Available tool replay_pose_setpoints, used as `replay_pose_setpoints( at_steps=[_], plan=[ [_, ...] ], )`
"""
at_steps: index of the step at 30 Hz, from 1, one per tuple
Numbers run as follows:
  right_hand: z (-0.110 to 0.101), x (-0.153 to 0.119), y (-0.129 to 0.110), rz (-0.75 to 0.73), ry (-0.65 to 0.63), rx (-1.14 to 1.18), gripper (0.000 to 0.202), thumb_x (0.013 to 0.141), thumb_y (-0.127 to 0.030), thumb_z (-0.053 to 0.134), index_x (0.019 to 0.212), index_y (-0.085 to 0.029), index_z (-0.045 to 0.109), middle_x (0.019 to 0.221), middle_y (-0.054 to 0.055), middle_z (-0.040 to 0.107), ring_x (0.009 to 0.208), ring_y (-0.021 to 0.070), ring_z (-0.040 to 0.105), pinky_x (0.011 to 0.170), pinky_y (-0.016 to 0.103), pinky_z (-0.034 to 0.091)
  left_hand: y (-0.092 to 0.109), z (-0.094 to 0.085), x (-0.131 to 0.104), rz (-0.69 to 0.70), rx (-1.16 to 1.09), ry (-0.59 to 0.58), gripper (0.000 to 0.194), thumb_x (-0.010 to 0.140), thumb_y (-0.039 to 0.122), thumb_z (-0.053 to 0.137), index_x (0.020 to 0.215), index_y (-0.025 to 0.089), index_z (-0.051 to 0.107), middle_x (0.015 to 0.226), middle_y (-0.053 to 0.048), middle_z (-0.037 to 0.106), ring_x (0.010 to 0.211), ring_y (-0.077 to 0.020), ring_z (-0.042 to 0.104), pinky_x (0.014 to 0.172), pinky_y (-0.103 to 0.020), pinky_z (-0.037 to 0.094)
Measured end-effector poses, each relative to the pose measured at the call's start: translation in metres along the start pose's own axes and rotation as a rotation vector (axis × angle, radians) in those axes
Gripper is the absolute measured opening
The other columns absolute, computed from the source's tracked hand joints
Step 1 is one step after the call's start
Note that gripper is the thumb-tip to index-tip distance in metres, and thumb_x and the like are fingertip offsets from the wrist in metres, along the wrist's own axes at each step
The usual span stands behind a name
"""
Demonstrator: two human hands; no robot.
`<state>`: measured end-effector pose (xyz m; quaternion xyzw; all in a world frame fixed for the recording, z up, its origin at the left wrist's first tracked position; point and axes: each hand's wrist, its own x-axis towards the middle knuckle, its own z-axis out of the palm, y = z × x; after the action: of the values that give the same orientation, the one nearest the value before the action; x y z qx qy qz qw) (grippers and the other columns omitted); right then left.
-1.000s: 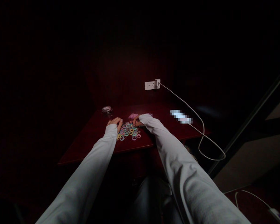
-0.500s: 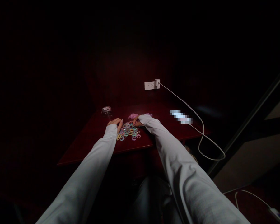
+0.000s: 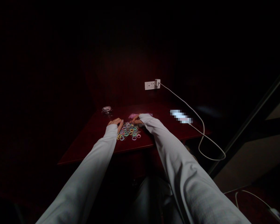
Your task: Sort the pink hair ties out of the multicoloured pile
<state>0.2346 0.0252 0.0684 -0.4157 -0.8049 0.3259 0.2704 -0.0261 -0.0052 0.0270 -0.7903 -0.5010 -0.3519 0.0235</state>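
Observation:
A pile of small pastel rings (image 3: 131, 134), which look like hair ties, lies on the dark red table (image 3: 91, 137) with small clear or metallic bits among them. My left hand (image 3: 115, 122) rests at the pile's left edge, its fingers loosely bent and the thumb apart, with nothing visible in it. At the far right of the pile, my right hand (image 3: 137, 120) points its fingertips down and together by a pinkish ring. What lies between those fingertips is too small to make out. Pink small pieces (image 3: 132, 115) lie behind the right hand, partly hidden by it.
A clear lidded jar (image 3: 106, 110) stands at the back left of the table. To the right lies a lit, blurred-out phone-like device (image 3: 180, 116) on a white cable (image 3: 203, 127). The cable runs to a charger (image 3: 157, 83) in the wall socket (image 3: 149, 86).
My right hand has lifted slightly and shifted a little away from me, from within the pile to its far edge. The left hand stays nearly still.

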Motion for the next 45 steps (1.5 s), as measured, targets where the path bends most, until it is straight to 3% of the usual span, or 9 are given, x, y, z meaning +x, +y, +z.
replay_pose_setpoints(
  at_steps=[11,20,28,34,40,45],
  plan=[
    [0.002,-0.002,-0.018,0.027,0.046,0.082,0.013,0.084,-0.029,0.082,0.087,-0.017,0.085,0.092,0.007,0.082,0.086,0.0203,0.072,0.081,0.03,0.055,0.004,-0.001,-0.001,-0.011,0.011,0.006,0.036,0.107,0.044,0.05,0.082,0.026,0.07,0.094,-0.004,0.077,0.091,-0.0217,0.07,0.079,-0.032,0.047],
    [0.001,-0.003,-0.005,0.048,0.048,-0.008,0.007,0.08,-0.024,0.083,0.084,-0.02,0.085,0.087,0.002,0.08,0.082,0.0174,0.071,0.078,0.027,0.051,0.001,-0.003,0.001,-0.039,0.018,-0.001,0.037,0.107,0.04,0.048,0.079,0.025,0.066,0.091,-0.004,0.075,0.089,-0.0216,0.07,0.078,-0.033,0.047],
    [0.004,-0.003,-0.011,0.072,0.044,0.077,0.012,0.08,-0.021,0.077,0.088,-0.017,0.085,0.086,0.004,0.079,0.078,0.0158,0.067,0.074,0.027,0.05,0.002,-0.002,0.0,-0.035,0.018,0.006,0.036,0.108,0.04,0.049,0.079,0.025,0.065,0.089,-0.004,0.074,0.088,-0.0212,0.069,0.077,-0.032,0.046],
    [0.007,-0.002,-0.014,0.051,0.017,0.058,0.012,0.078,-0.022,0.079,0.087,-0.016,0.085,0.084,0.003,0.077,0.08,0.0171,0.067,0.073,0.027,0.049,-0.001,0.001,0.001,-0.004,0.012,0.007,0.031,0.107,0.04,0.051,0.086,0.025,0.067,0.093,-0.005,0.073,0.09,-0.0212,0.07,0.08,-0.032,0.046],
    [0.012,0.001,-0.021,-0.012,-0.005,0.079,0.015,0.08,-0.024,0.078,0.091,-0.018,0.085,0.085,0.001,0.076,0.078,0.0157,0.064,0.072,0.026,0.047,-0.003,0.004,0.004,0.048,-0.043,-0.026,0.028,0.105,0.041,0.055,0.087,0.024,0.068,0.09,-0.002,0.071,0.074,-0.0165,0.062,0.074,-0.029,0.047],
    [0.015,0.0,-0.024,-0.012,0.001,0.015,0.015,0.079,-0.028,0.078,0.088,-0.018,0.085,0.082,0.0,0.074,0.077,0.0147,0.063,0.071,0.024,0.045,-0.003,0.006,0.002,0.081,-0.142,-0.026,0.024,0.1,0.044,0.061,0.106,0.026,0.075,0.099,-0.002,0.075,0.067,-0.0144,0.056,0.067,-0.026,0.046]
  ],
)
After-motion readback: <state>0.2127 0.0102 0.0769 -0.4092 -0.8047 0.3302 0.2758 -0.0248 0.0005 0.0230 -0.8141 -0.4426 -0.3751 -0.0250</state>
